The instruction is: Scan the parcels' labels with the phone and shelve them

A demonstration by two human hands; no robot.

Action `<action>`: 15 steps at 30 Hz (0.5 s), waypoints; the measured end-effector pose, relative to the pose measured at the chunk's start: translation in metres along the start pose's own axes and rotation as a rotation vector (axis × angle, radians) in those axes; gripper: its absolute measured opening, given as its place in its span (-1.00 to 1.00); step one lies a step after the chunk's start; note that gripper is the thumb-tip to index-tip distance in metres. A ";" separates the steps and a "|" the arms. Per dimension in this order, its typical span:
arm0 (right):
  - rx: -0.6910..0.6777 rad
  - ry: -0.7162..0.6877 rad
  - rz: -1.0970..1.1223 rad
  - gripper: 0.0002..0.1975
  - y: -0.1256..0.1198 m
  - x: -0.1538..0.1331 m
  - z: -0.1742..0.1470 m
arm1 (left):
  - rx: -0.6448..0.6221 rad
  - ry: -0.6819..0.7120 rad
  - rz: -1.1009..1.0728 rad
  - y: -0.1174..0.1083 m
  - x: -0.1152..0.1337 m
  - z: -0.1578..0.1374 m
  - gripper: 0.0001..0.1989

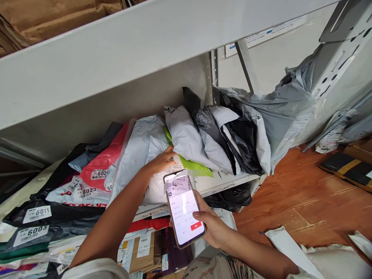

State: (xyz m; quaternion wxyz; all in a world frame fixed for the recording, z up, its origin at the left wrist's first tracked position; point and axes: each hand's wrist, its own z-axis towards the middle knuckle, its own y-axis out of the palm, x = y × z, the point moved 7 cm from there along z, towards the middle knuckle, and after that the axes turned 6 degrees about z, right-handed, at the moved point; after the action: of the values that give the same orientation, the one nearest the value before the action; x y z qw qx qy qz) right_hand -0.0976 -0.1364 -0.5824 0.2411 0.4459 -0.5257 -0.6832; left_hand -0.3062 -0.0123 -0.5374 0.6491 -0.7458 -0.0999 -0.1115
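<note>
My right hand [212, 223] is wrapped round a smartphone [181, 211], with the thumb over its lit screen. The screen shows a label picture at the top and a red button lower down. My left hand [161, 161] reaches onto the shelf with fingers stretched out, resting on a pale mailer bag [155, 188]. Beside those fingers is a bright-lit shipping label [176, 166], partly hidden by the phone. A lime-green mailer bag [197, 166] shows just behind, under a white mailer bag [186, 135].
Black and white mailer bags [244, 135] lean at the shelf's right end, beside a hanging grey plastic sheet [290, 112]. Numbered parcels [36, 215] are stacked at left. A white shelf beam [145, 50] crosses overhead. More packages [345, 166] lie on the reddish floor [279, 201].
</note>
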 end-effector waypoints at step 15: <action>-0.058 -0.015 -0.098 -0.08 -0.006 -0.007 -0.007 | 0.030 0.004 -0.044 -0.003 0.010 -0.001 -0.69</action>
State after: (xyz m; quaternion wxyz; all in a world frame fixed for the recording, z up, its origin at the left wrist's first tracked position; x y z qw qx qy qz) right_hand -0.0874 -0.1323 -0.5861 0.2163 0.4585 -0.4850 -0.7125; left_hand -0.2980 -0.0133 -0.5313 0.6578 -0.7334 -0.1166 -0.1259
